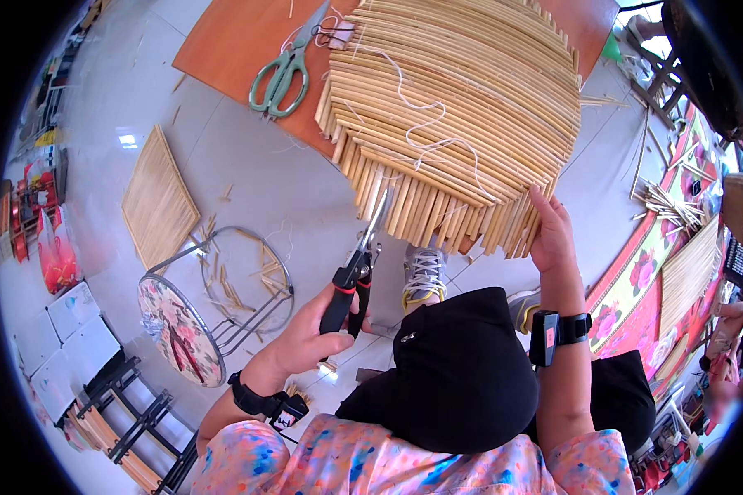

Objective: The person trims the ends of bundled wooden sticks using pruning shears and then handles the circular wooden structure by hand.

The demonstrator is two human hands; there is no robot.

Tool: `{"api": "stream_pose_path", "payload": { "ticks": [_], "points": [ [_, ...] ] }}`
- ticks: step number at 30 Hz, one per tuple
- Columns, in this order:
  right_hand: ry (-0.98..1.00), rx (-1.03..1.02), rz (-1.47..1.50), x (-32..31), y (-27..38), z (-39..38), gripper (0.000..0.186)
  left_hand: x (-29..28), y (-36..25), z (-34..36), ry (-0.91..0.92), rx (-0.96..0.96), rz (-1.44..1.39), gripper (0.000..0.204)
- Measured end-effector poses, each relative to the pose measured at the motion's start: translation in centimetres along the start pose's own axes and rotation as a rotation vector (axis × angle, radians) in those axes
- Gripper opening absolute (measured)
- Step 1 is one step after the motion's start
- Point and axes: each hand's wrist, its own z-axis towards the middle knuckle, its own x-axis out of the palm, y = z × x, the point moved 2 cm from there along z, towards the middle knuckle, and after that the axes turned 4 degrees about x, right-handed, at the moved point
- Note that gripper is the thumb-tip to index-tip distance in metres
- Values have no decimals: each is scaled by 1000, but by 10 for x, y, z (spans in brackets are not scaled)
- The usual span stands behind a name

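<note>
My left hand (304,334) is wrapped round the black handles of pruning shears (344,299). Their narrow metal blades reach up to the uneven ends of the short reed sticks along the near left edge of a woven reed panel (462,99). At that panel's near right corner, my right hand (553,237) grips the edge, its fingers partly hidden. Loose white string (425,104) trails across the layered reeds. Green-handled scissors (281,82) lie left of the panel on an orange-brown tabletop (223,45), beside a small white piece with black clips (338,35).
A round floral-seated stool (182,330) lies tipped on the tiled floor at left, with reed offcuts about its metal frame. Behind it rests a flat woven piece (161,198). On the right, cut reeds (673,206) are scattered over a floral mat (627,285).
</note>
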Motion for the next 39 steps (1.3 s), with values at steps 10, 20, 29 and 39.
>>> {"api": "stream_pose_path", "payload": {
  "ticks": [10, 20, 29, 39],
  "points": [
    [-187, 18, 136, 9, -41, -29, 40, 3, 6, -2, -215, 107, -66, 38],
    [-65, 135, 191, 12, -69, -58, 42, 10, 9, 5, -304, 93, -54, 37],
    [-221, 206, -43, -9, -13, -36, 47, 5, 3, 7, -312, 139, -84, 40],
    [-164, -24, 89, -10, -14, -15, 45, -16, 7, -4, -419, 198, 14, 39]
  ]
}}
